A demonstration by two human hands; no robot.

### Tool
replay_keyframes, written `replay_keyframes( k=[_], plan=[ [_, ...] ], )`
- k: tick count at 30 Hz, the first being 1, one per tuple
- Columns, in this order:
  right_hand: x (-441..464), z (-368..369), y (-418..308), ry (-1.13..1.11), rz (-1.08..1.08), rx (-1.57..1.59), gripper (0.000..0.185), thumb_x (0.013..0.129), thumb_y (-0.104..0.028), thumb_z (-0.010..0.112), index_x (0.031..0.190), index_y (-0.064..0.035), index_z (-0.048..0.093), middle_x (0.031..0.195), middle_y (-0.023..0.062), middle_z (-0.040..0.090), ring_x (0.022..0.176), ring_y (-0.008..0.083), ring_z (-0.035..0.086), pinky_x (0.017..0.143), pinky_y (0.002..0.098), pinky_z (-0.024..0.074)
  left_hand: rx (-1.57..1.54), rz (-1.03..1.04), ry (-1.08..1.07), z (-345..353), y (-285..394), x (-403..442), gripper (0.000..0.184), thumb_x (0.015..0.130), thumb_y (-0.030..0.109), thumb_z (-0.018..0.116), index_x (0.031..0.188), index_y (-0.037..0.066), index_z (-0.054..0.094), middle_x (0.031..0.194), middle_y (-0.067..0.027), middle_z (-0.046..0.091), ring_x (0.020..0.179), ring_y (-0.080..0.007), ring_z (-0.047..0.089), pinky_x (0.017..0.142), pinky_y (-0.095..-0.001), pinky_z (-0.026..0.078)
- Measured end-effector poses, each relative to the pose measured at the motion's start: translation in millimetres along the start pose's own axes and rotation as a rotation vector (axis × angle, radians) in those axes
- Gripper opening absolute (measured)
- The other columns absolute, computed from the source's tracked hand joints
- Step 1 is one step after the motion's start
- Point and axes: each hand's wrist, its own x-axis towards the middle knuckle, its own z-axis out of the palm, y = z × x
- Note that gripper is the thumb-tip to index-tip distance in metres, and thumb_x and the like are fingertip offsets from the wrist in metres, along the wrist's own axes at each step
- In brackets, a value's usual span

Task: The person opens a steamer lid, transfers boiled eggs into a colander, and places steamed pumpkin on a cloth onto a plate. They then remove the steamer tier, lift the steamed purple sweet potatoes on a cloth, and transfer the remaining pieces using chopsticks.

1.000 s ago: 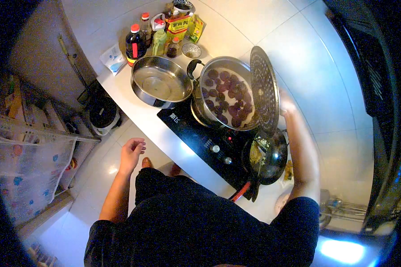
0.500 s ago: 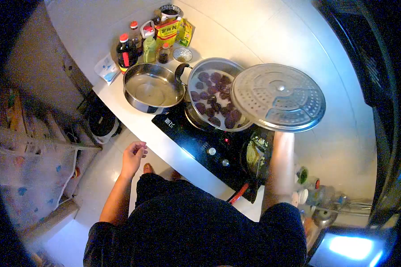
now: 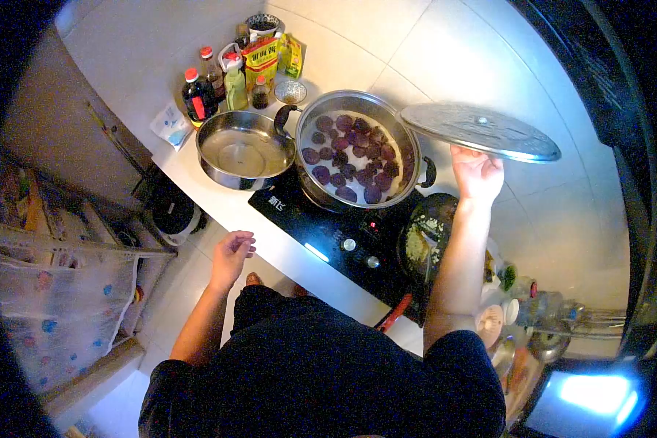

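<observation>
1. Right hand [image 3: 478, 171] grips the round metal lid [image 3: 482, 130] at its near underside, fingers partly hidden.
2. Tilted, the lid is raised beside the two-handled steel pot [image 3: 356, 202], which holds dark purple round pieces [image 3: 373, 194].
3. Left hand [image 3: 232, 255], loosely curled with fingers parted from the thumb, hovers before the white counter [image 3: 270, 246], near the black cooktop [image 3: 328, 237].

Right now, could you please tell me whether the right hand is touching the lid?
Touching: the head view shows the right hand holding up the lid at its near edge.
</observation>
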Motion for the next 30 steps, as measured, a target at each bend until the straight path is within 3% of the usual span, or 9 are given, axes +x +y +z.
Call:
replay_keyframes(
  k=[1,5,9,12,16,21,24,28,30],
  plan=[
    [-6,5,4,0.067,-0.043,0.006,0.023,0.08,-0.018,0.035,0.089,-0.0051,0.051,0.073,0.0071,0.051,0.058,0.017,0.034,0.068,0.0328,0.0316,-0.014,0.0,-0.009,0,0,1,0.015,0.084,0.004,0.048,0.097,0.0,0.054,0.086,-0.0091,0.059,0.074,-0.015,0.058,0.064,-0.0256,0.048],
    [-24,-3,7,0.027,-0.018,0.051,0.017,0.08,-0.02,0.035,0.076,-0.0075,0.045,0.061,0.0029,0.036,0.058,0.0158,0.033,0.062,0.0317,0.0277,0.07,0.002,-0.072,-1,-4,6,0.015,0.085,0.004,0.047,0.098,0.0,0.053,0.088,-0.0101,0.059,0.074,-0.0155,0.059,0.063,-0.0254,0.048],
    [-48,11,15,0.349,-0.171,0.024,0.024,0.082,-0.026,0.032,0.076,-0.0064,0.046,0.065,0.0041,0.038,0.06,0.0168,0.034,0.062,0.032,0.0284,0.042,-0.005,-0.202,-11,-4,14,0.015,0.084,0.003,0.047,0.098,0.0,0.052,0.087,-0.01,0.059,0.074,-0.0156,0.059,0.063,-0.0256,0.049],
    [-69,-3,16,0.058,-0.122,0.037,0.028,0.083,-0.027,0.032,0.079,-0.0052,0.048,0.072,0.0065,0.047,0.066,0.019,0.04,0.065,0.0339,0.0308,0.054,-0.029,-0.295,-25,-1,28,0.014,0.084,0.002,0.048,0.097,0.001,0.052,0.087,-0.0095,0.059,0.074,-0.0153,0.059,0.063,-0.0254,0.049],
    [-96,22,33,0.387,-0.318,-0.004,0.03,0.083,-0.028,0.033,0.088,-0.0054,0.053,0.086,0.0098,0.055,0.08,0.0226,0.047,0.07,0.0374,0.0335,0.089,0.016,-0.398,-47,4,39,0.014,0.083,0.002,0.048,0.097,0.001,0.052,0.087,-0.0085,0.059,0.073,-0.0144,0.058,0.063,-0.0252,0.048],
    [-137,-34,16,0.088,-0.312,-0.02,0.032,0.084,-0.03,0.033,0.091,-0.0068,0.054,0.085,0.0084,0.055,0.073,0.0208,0.045,0.067,0.0351,0.0343,0.175,-0.047,-0.481,-61,-6,46,0.015,0.083,0.003,0.048,0.097,0.001,0.052,0.087,-0.0083,0.059,0.073,-0.0141,0.058,0.063,-0.0251,0.048],
    [-165,12,30,0.465,-0.483,-0.003,0.031,0.084,-0.03,0.033,0.09,-0.0078,0.053,0.08,0.0066,0.054,0.07,0.0194,0.044,0.065,0.033,0.0346,0.188,-0.068,-0.559,-55,-16,43,0.015,0.083,0.003,0.048,0.098,0.001,0.052,0.087,-0.0089,0.059,0.073,-0.0144,0.058,0.062,-0.0249,0.048],
    [-226,-4,12,0.207,-0.547,-0.077,0.03,0.082,-0.03,0.037,0.093,-0.0083,0.054,0.084,0.0066,0.055,0.071,0.0193,0.046,0.065,0.0339,0.0375,0.238,-0.063,-0.693,-29,-16,28,0.015,0.083,0.003,0.048,0.097,0.0,0.053,0.087,-0.0095,0.059,0.072,-0.0144,0.058,0.061,-0.025,0.049],
    [-257,8,5,0.47,-0.661,0.006,0.03,0.079,-0.029,0.039,0.095,-0.0088,0.055,0.087,0.0065,0.057,0.069,0.0202,0.047,0.066,0.0347,0.0385,0.3,-0.034,-0.783,-11,-19,16,0.014,0.083,0.003,0.048,0.096,-0.001,0.053,0.087,-0.0097,0.059,0.072,-0.0145,0.058,0.061,-0.0252,0.049]
  ],
)
